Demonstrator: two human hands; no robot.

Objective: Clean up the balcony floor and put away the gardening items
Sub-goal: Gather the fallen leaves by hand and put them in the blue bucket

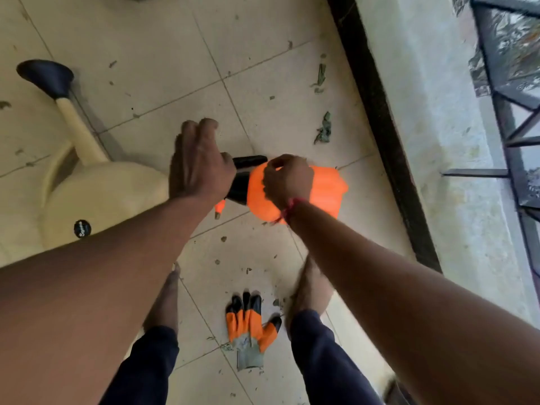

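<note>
Orange sprayer (324, 188) held off the tiled floor (163, 54), just right of the beige watering can (108, 194). Right hand (287, 179): grip curled round the sprayer's orange body. Left hand (201, 168) lies over the sprayer's black head on the can's side; cannot tell whether that grip closes on it. Orange-and-grey glove (249, 325) flat on the floor, right of the can and nearer the person, between the bare feet. Leaf scraps (323, 131) well right of the can.
</note>
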